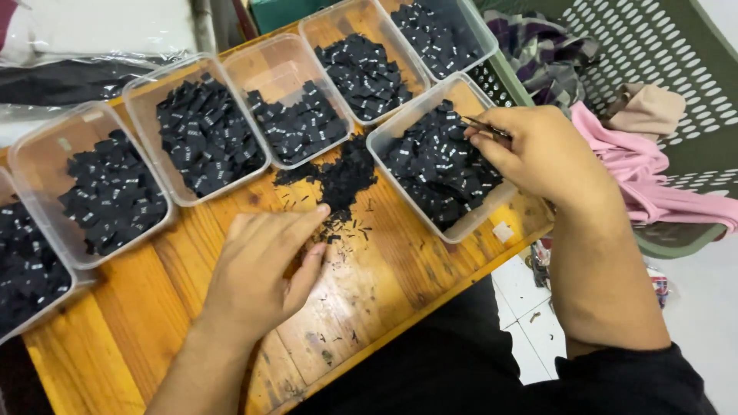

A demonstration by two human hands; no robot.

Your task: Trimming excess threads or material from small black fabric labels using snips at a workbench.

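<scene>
My left hand [261,273] rests flat on the wooden table [384,284], its fingertips touching a loose pile of small black fabric labels [342,180]. My right hand [542,154] hovers over the nearest clear plastic tub [453,230], pinching thin metal scissors or tweezers [483,127] whose tips point into the black labels inside that tub.
Several more clear tubs of black labels line the table's far side, such as one [207,131] and another [100,192]. A green perforated basket [661,46] at the right holds pink cloth [646,180] and plaid cloth [538,46]. Black scraps litter the wood.
</scene>
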